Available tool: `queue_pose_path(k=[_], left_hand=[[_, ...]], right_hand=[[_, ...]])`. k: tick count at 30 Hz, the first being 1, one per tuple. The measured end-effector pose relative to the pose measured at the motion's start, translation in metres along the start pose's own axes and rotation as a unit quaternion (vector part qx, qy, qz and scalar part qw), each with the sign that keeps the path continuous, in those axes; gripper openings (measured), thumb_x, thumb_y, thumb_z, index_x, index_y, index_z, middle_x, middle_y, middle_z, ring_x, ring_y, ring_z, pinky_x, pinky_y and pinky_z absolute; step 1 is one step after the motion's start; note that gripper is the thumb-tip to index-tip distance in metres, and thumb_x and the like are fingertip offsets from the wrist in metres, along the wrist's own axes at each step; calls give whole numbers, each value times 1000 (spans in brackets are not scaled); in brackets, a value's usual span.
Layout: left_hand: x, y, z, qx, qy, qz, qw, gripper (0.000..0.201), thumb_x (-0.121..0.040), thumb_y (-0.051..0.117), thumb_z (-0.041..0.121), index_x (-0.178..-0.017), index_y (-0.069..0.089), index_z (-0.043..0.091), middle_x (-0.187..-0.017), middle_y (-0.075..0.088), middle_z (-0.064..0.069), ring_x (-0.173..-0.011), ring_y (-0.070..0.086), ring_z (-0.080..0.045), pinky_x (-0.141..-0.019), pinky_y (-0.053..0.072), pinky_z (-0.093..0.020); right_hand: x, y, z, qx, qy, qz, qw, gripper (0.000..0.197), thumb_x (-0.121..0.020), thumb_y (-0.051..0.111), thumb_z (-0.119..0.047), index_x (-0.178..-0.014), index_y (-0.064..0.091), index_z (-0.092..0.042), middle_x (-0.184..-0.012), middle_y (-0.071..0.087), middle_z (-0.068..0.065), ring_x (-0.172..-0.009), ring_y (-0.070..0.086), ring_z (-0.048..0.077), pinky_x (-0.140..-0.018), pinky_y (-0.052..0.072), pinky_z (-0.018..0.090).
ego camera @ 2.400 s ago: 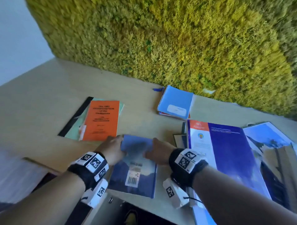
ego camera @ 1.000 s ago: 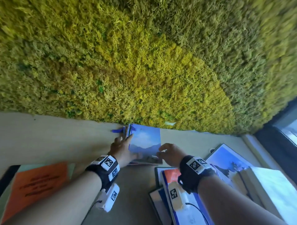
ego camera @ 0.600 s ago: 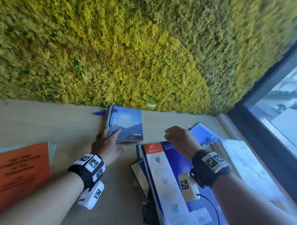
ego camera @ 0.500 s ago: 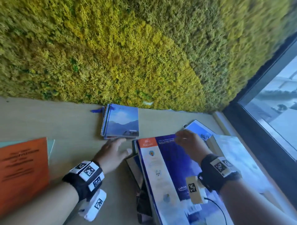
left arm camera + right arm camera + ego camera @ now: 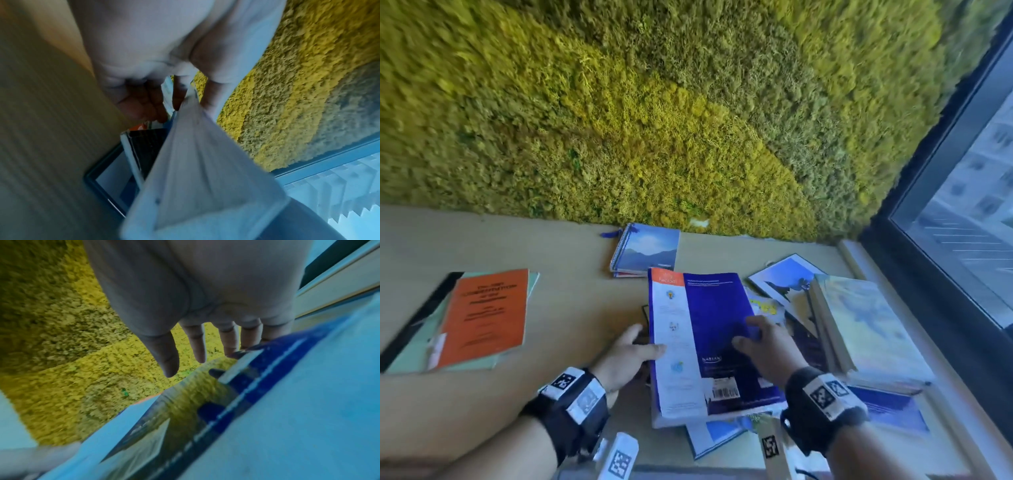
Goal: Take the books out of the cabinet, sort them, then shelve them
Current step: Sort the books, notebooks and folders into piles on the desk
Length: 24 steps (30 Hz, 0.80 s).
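Two hands working the big blue book (image 5: 717,339) on the messy pile at bench (image 5: 571,308) right side, near window. Left hand (image 5: 625,354) pinching its left edge, thumb on the white cover strip, fingers tucked under; page block fanning in left wrist view. Right hand (image 5: 765,346) lying spread and flat on the blue cover, pressing. Looking like a thin, large softcover: probably light but floppy, glossy cover likely slippery, so gripping near spine with support underneath. Cover showing deep blue field, white left band with icons, orange corner, barcode low. Sitting apart: spiral notebook (image 5: 647,251) by moss wall, orange booklet (image 5: 484,317) on left.
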<state>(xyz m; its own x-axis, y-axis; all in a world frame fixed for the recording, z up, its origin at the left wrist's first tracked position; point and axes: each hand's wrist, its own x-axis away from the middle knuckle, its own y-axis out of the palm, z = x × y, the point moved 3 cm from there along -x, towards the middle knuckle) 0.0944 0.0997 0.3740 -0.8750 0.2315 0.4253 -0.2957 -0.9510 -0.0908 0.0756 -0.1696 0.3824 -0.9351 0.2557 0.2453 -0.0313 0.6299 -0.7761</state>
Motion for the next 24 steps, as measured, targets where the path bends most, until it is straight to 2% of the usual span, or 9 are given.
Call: queue_pose_path(k=[2,4,6,8,10,13,16,19,24], left_hand=[[17,0,0,100,-7,26,995,73,-78,81,26,-139,43,10,-128,68,-4,-113,65,-21,-85,52,-34],[41,3,17,160,36,55,985,48,-87,72,14,-130,51,8,-119,73,-12,-97,72,-22,-70,58,-33],[63,5,42,179,105,90,974,23,-92,65,4,-114,61,8,-110,76,-17,-82,74,-24,-67,57,-34],[85,4,70,155,201,113,961,20,-90,68,9,-110,66,15,-109,76,-13,-91,74,-25,-79,57,-39],[104,-3,94,60,302,138,941,22,-88,71,18,-109,68,23,-104,78,-2,-95,73,-15,-85,57,-33],[121,-13,113,-138,385,133,903,29,-88,70,33,-116,67,31,-108,68,8,-102,65,-2,-88,52,-24],[114,-28,103,-358,332,141,861,73,-78,47,73,-143,49,40,-151,38,9,-143,34,-8,-120,27,-33],[98,-43,71,-516,218,120,820,98,-72,30,84,-158,12,41,-168,-3,12,-156,0,-12,-126,8,-41],[71,-78,9,-532,111,10,840,105,-76,29,92,-160,-1,36,-168,-14,12,-156,-10,-11,-126,1,-48]], right_hand=[[11,7,-18,14,-37,-35,999,52,-84,61,-62,-128,61,-35,-124,60,6,-109,61,26,-95,50,35],[26,12,-48,33,-87,-47,994,47,-76,46,-78,-98,65,-40,-108,62,2,-105,58,28,-95,51,45],[44,14,-89,19,-162,-48,985,52,-77,37,-80,-78,54,-31,-92,61,1,-96,56,28,-86,51,48],[69,8,-133,-63,-238,-69,967,58,-83,40,-79,-81,50,-22,-80,59,-1,-82,56,22,-78,49,42],[90,-6,-167,-250,-270,-125,921,54,-90,53,-70,-101,58,-18,-90,69,1,-86,66,19,-84,55,38],[93,-9,-187,-460,-191,-226,837,41,-96,64,-43,-124,60,-13,-105,73,7,-94,74,20,-77,62,38],[80,19,-194,-567,-101,-300,760,57,-95,62,-43,-134,58,-1,-131,64,25,-126,60,44,-113,41,58],[63,70,-192,-597,-27,-328,731,57,-99,50,-45,-138,59,-4,-141,57,27,-132,55,42,-119,33,56],[44,151,-177,-623,62,-331,706,58,-100,45,-40,-142,55,-2,-142,56,28,-133,54,42,-120,32,54]])
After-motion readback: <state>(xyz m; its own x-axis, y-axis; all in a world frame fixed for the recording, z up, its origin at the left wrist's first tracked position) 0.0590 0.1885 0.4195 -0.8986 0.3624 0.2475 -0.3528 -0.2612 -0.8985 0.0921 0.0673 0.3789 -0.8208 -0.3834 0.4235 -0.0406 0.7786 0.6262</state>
